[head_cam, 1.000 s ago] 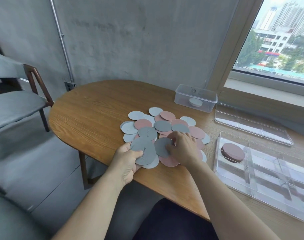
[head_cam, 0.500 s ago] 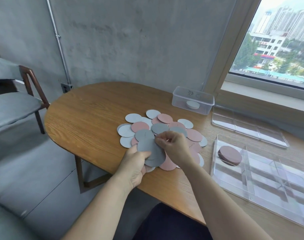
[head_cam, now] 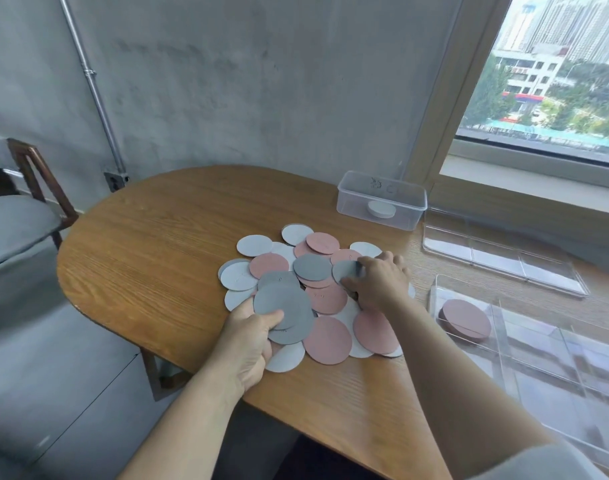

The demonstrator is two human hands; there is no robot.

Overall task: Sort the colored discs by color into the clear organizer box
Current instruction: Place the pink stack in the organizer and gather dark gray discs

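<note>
we see the left hand (head_cam: 252, 337) gripping a grey disc stack (head_cam: 285, 308), thumb on top and fingers curled under, held flat at the disc pile's (head_cam: 327, 299) near edge. the right hand (head_cam: 379, 282) pinches one grey disc (head_cam: 344, 270) mid-pile. the discs are round, so no long axis. the organizer box (head_cam: 552, 368) sits to the right on the table (head_cam: 157, 258), long axis running rightward, with a pink stack (head_cam: 465, 320) in its left compartment.

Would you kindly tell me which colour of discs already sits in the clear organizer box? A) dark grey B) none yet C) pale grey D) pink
D: a stack of pink discs lies in the clear organizer box, in the compartment nearest the pile, while the left hand grips the dark grey discs and the right hand pinches one dark grey disc, all outside the box.
</note>
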